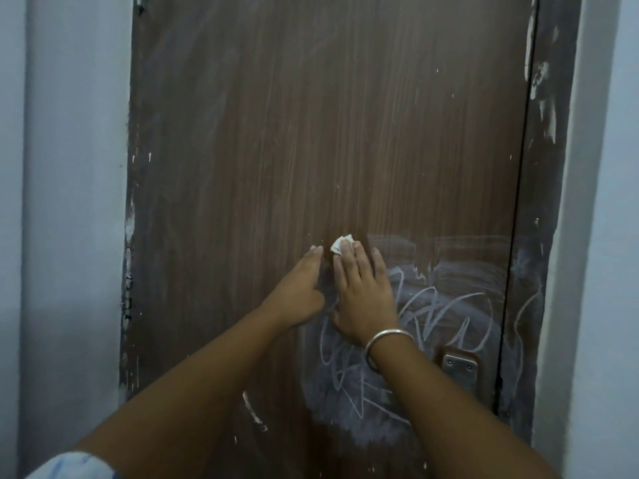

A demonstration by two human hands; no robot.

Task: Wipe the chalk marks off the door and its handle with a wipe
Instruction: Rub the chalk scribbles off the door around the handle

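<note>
Where the two hands meet: a small folded white wipe [342, 245] lies against the brown wooden door [276, 133], about mid-width, its upper edge showing beyond the fingertips.
Right hand [363, 292]: flat on the door, fingers straight and together, pressing the wipe to the wood under the fingertips; not curled round it.
Left hand [299, 288]: released, fingers straight, holding nothing; its fingertips touch the door just left of the wipe, and it lies just beside the other hand.
Chalk marks [435, 305]: white loops and scribbles on the lower right part of the door, below and right of the wipe, within a hazy smeared patch; the heel of the wiping hand covers part of them.
Door handle plate [460, 366]: metal, with screws, near the door's right edge, among the scribbles; partly hidden by the forearm, lever not discernible.
Bangle [387, 344]: plain metal, on the wrist of the wiping hand.
Door frame [539, 167]: dark, with white smears on the right side.
Wall [69, 202]: pale blue, on either side.
Sleeve [72, 464]: light blue, bottom left corner.
</note>
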